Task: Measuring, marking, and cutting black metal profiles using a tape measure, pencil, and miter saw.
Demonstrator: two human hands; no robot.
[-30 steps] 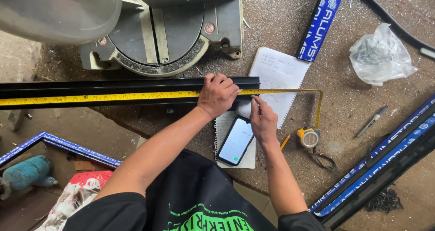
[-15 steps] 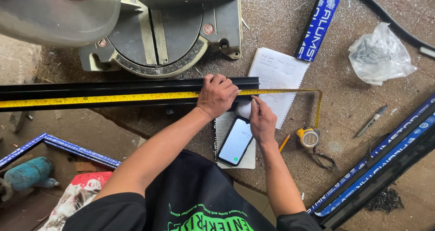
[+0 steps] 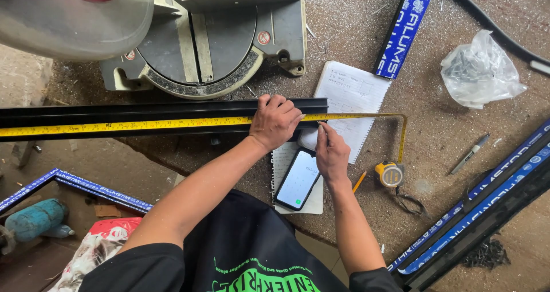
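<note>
Nothing has shifted since a second ago: the left hand [image 3: 275, 122] still clamps the yellow tape measure blade [image 3: 126, 126] onto the black aluminium profile [image 3: 143, 110] on the surface [image 3: 435, 137], while the right hand [image 3: 332, 153] pinches a marking tool at its end.

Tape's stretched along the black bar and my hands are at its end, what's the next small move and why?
Probably make the mark: the left hand pins the yellow tape on the black bar, and the right hand sits by its end.
</note>
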